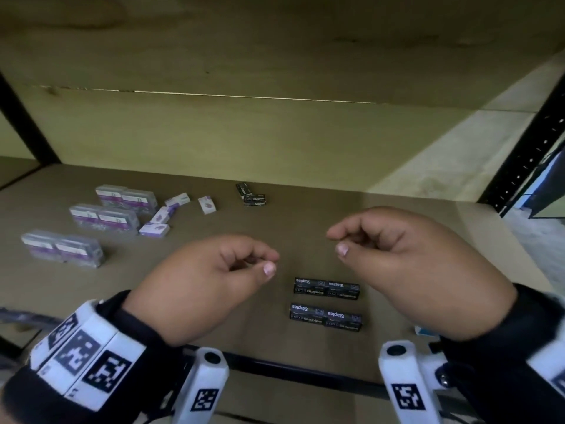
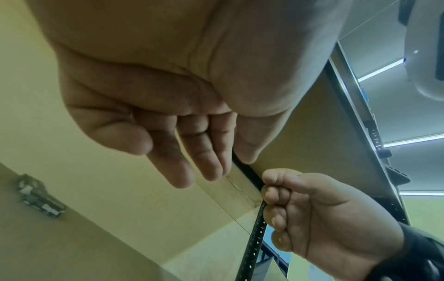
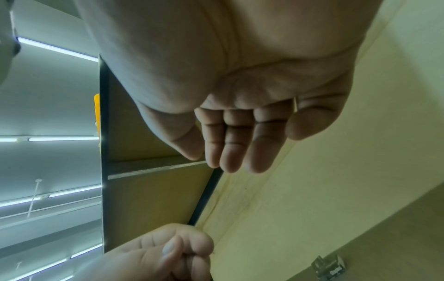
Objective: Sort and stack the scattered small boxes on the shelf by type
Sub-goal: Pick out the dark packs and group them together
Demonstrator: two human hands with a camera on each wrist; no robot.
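Note:
Both hands hover empty over the brown shelf board (image 1: 305, 215), fingers loosely curled. My left hand (image 1: 270, 263) hangs mid-shelf; my right hand (image 1: 334, 242) is beside it, to the right. Two rows of black staples boxes (image 1: 326, 288) (image 1: 325, 317) lie near the front edge, below and between the hands. Two loose black staples boxes (image 1: 250, 194) lie at the back centre, also visible in the wrist views (image 2: 40, 197) (image 3: 331, 268). Several loose purple-and-white boxes (image 1: 163, 214) are scattered left of centre. The wrist views show relaxed fingers (image 2: 187, 167) (image 3: 228, 152) holding nothing.
Three clear-wrapped packs of purple-and-white boxes (image 1: 125, 198) (image 1: 104, 217) (image 1: 62, 247) stand in a diagonal line at the left. Black perforated uprights (image 1: 532, 160) (image 1: 27, 117) frame the shelf. The upper shelf board (image 1: 275, 41) hangs overhead. A small blue-and-white item (image 1: 425, 330) peeks out under my right wrist.

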